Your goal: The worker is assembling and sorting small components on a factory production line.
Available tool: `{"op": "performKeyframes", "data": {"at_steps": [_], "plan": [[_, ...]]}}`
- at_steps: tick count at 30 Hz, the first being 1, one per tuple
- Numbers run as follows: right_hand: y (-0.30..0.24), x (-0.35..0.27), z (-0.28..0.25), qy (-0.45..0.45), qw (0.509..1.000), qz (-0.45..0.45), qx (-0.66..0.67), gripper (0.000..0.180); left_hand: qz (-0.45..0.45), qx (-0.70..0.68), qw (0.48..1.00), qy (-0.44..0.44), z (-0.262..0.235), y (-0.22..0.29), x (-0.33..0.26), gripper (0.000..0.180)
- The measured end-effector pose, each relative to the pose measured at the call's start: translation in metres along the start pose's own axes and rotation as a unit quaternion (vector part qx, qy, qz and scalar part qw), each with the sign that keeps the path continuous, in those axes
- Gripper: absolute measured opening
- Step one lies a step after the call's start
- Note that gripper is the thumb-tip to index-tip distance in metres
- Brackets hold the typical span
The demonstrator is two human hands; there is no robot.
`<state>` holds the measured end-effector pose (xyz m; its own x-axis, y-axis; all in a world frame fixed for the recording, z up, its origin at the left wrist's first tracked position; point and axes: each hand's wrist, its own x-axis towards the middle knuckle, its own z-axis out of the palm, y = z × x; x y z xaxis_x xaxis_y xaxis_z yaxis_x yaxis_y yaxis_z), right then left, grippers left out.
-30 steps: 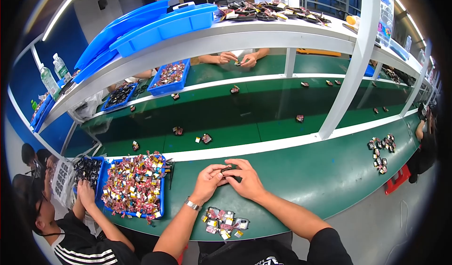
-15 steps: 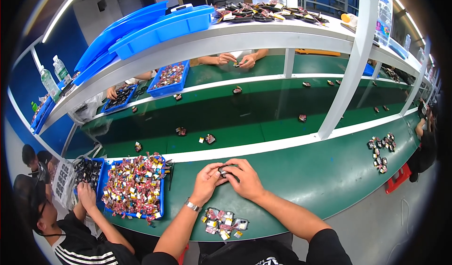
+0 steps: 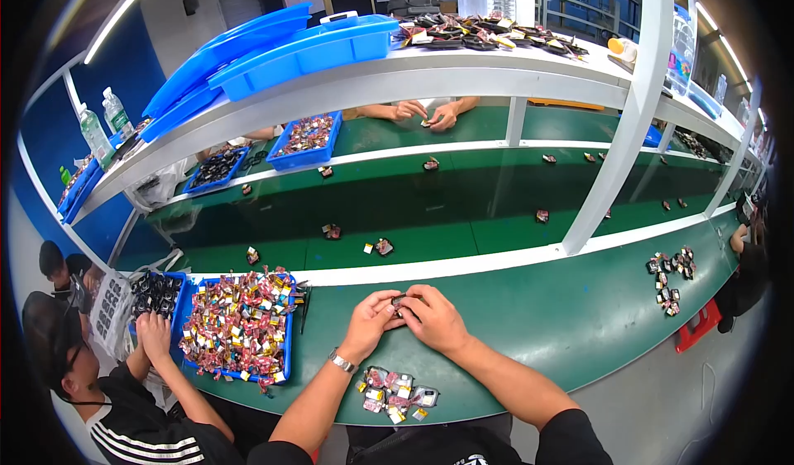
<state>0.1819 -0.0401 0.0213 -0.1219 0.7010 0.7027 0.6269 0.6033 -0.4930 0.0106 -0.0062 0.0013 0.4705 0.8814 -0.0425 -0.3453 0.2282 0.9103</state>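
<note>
A small black electronic piece (image 3: 399,303), with a bit of pinkish red showing, sits between my two hands above the green table. The fingers of my left hand (image 3: 370,324) pinch it from one side; my right hand (image 3: 434,323) grips it from the other, fingertips curled over its top. Much of the piece is hidden by fingers. Just below my hands, near the table's front edge, lies a cluster of small black units (image 3: 397,393) with pinkish wrap and white-and-yellow tags. Left of my left forearm stands a blue tray (image 3: 288,351) heaped with similar tagged parts.
Beside me at left, a co-worker (image 3: 62,357) works at a tray of black parts (image 3: 157,295). Ahead, a white rail (image 3: 347,276) borders a dark green belt (image 3: 455,221) bearing scattered units. A white post (image 3: 620,134) carries the shelf. More units (image 3: 670,279) lie far right.
The view has shifted slightly. My fingers have changed position on the black piece, and some pinkish red now shows on it. The loose cluster on the table stays put.
</note>
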Motion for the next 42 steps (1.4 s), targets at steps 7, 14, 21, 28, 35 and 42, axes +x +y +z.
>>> {"op": "performKeyframes", "data": {"at_steps": [7, 14, 21, 28, 35, 42], "plan": [[0.000, -0.001, -0.001, -0.012, 1.000, -0.009, -0.010, 0.015, -0.003, -0.004, 1.000, 0.006, 0.003, -0.001, -0.001, 0.027], [0.002, 0.000, -0.002, -0.014, 0.994, 0.048, 0.098, 0.022, 0.017, 0.036, 0.999, 0.024, 0.005, -0.003, 0.000, 0.023], [0.009, -0.002, -0.001, -0.032, 0.979, 0.116, 0.166, 0.019, 0.024, 0.038, 0.999, 0.006, 0.003, -0.005, 0.002, 0.022], [-0.002, 0.002, -0.002, -0.025, 0.975, 0.150, 0.163, 0.018, 0.019, 0.057, 0.998, 0.005, 0.005, -0.002, 0.001, 0.021], [0.000, 0.000, 0.000, -0.013, 0.982, 0.118, 0.148, 0.017, 0.029, 0.077, 0.997, 0.011, 0.007, -0.002, 0.000, 0.022], [0.002, 0.001, -0.005, -0.027, 0.973, 0.170, 0.151, 0.014, 0.009, 0.062, 0.998, -0.017, 0.005, -0.001, 0.000, 0.028]]}}
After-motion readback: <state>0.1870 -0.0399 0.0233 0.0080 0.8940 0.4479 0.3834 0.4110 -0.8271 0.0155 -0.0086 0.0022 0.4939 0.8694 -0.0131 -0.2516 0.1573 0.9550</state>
